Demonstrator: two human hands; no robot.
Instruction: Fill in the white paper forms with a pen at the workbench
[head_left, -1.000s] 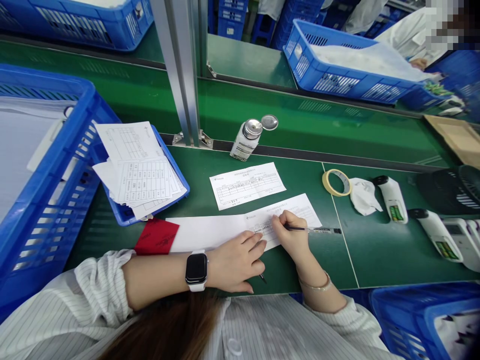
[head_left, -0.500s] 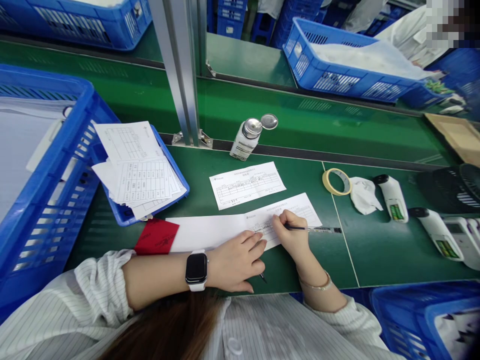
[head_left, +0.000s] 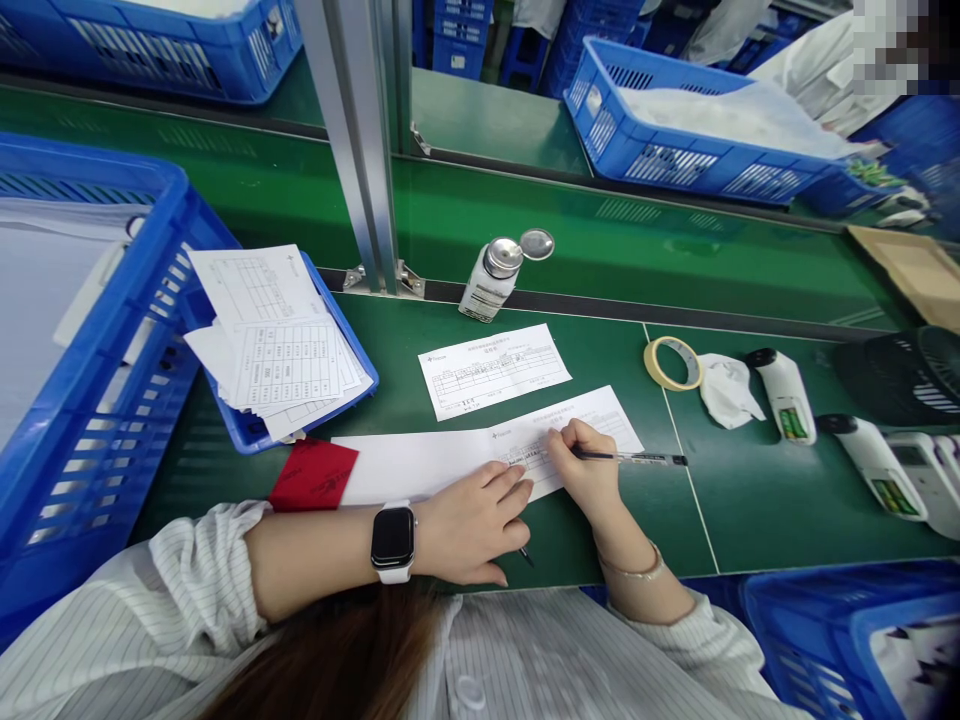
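My right hand (head_left: 587, 468) is closed round a pen (head_left: 645, 459), its tip end hidden by the fingers over a printed form (head_left: 611, 415). The form belongs to a pad whose blank white sheet (head_left: 416, 462) is folded out to the left, with a red sheet (head_left: 315, 475) at its far end. My left hand (head_left: 476, 525) lies flat on the form's lower left edge, fingers spread. Under its palm a thin dark object (head_left: 527, 556) sticks out. A second filled-in form (head_left: 495, 370) lies just behind the pad.
A small blue tray (head_left: 244, 437) of papers (head_left: 289, 365) stands beside a big blue crate (head_left: 169, 190). Behind the forms is a metal-lidded bottle (head_left: 489, 285). A tape roll (head_left: 649, 365), crumpled white paper (head_left: 729, 390) and white handheld devices (head_left: 784, 395) lie to the right.
My right hand has shifted very slightly to the right along the form with the pen. My left hand stays in place.
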